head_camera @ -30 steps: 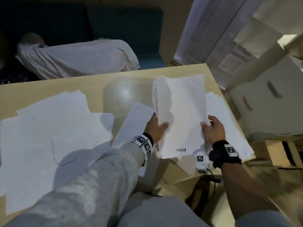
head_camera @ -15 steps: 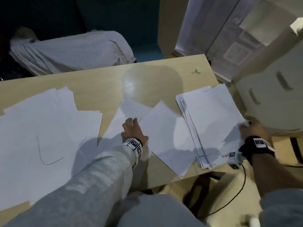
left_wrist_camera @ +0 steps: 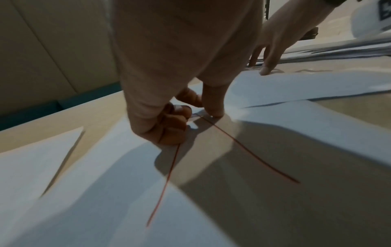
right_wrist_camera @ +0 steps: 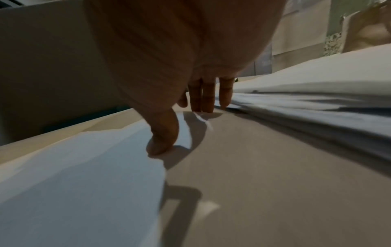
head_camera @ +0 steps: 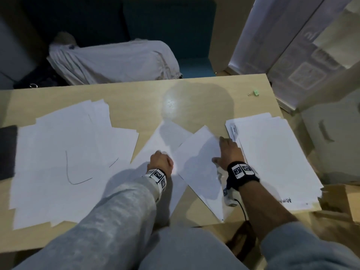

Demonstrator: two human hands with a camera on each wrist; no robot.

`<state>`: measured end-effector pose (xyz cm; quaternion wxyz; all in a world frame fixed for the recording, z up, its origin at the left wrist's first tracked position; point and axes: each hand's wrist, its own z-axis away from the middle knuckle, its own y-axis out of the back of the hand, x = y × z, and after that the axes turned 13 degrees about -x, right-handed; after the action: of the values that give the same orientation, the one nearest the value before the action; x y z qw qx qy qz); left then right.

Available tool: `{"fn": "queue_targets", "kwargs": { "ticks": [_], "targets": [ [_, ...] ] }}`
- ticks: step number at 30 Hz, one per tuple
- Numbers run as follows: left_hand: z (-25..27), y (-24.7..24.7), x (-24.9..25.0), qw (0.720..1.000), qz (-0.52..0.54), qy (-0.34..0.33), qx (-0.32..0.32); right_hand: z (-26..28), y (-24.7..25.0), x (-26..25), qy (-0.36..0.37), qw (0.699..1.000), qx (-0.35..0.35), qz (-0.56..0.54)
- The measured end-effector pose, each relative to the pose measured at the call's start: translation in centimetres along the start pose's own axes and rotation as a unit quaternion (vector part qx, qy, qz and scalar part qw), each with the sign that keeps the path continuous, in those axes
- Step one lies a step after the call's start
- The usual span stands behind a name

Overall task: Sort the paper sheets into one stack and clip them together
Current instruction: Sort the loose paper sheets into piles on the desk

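Loose white sheets (head_camera: 64,160) lie spread over the left of the wooden table (head_camera: 136,98). Two more sheets lie askew in the middle. My left hand (head_camera: 158,154) sits on the left one (head_camera: 153,145), fingers curled and thumb pinching at its surface (left_wrist_camera: 198,113), where red pen lines run. My right hand (head_camera: 224,147) lies flat on the right one (head_camera: 198,172), fingers straight, thumb tip down on it (right_wrist_camera: 160,147). The gathered stack (head_camera: 272,156) lies just right of that hand. A small green clip (head_camera: 256,92) lies at the table's far right corner.
A grey bundle of cloth (head_camera: 113,61) lies on a dark sofa beyond the table. A white cabinet (head_camera: 331,143) and a cardboard box (head_camera: 339,201) stand close to the table's right edge. A dark object (head_camera: 7,151) overlaps the far left sheets.
The stack, held upright in both hands a second ago, now lies at the table's right. My right hand has left it for the middle sheet; my left stays on the sheet beside it.
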<state>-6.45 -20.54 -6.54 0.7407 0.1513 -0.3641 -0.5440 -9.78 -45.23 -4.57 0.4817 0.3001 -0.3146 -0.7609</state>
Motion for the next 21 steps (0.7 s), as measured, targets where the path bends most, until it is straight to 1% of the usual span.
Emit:
{"fn": "queue_targets", "kwargs": {
  "ticks": [2, 4, 6, 7, 8, 10, 12, 13, 15, 18, 21],
  "targets": [
    [0.5, 0.4, -1.2, 1.0, -0.005, -0.006, 0.018, -0.5, 0.3, -0.5, -0.029, 1.0, -0.007, -0.003],
    [0.9, 0.5, -2.6, 0.998, -0.032, 0.0, 0.046, -1.0, 0.5, -0.9, -0.038, 0.998, -0.013, -0.046],
    [1.4, 1.1, -3.9, 0.995, -0.033, 0.029, 0.089, -1.1, 0.6, -1.4, -0.019, 0.996, -0.012, -0.084],
    [1.5, 1.6, -4.5, 0.994, -0.022, 0.047, 0.097, -1.2, 0.7, -1.6, -0.001, 0.994, -0.005, -0.107],
    [1.5, 1.9, -5.1, 0.993, -0.003, 0.064, 0.095, -1.1, 0.8, -1.8, 0.015, 0.989, 0.006, -0.145],
    [1.4, 2.7, -5.8, 0.993, 0.017, 0.098, 0.069, -0.4, 1.7, -1.8, 0.03, 0.969, 0.039, -0.244],
    [1.2, 2.9, -6.2, 0.992, -0.005, 0.111, 0.055, 0.3, 3.1, -1.1, 0.025, 0.944, 0.102, -0.312],
    [1.3, 3.0, -6.1, 0.992, -0.021, 0.116, 0.051, 0.6, 3.9, -0.3, 0.023, 0.933, 0.135, -0.332],
    [1.3, 2.6, -5.6, 0.99, -0.04, 0.122, 0.055, 1.2, 5.3, 1.8, 0.013, 0.921, 0.174, -0.348],
    [1.3, 1.8, -4.2, 0.989, -0.041, 0.124, 0.066, 2.0, 6.5, 6.2, -0.033, 0.926, 0.18, -0.332],
    [1.2, 1.8, -3.0, 0.989, -0.031, 0.133, 0.061, 2.7, 6.9, 10.6, -0.088, 0.934, 0.173, -0.301]
  ]
}}
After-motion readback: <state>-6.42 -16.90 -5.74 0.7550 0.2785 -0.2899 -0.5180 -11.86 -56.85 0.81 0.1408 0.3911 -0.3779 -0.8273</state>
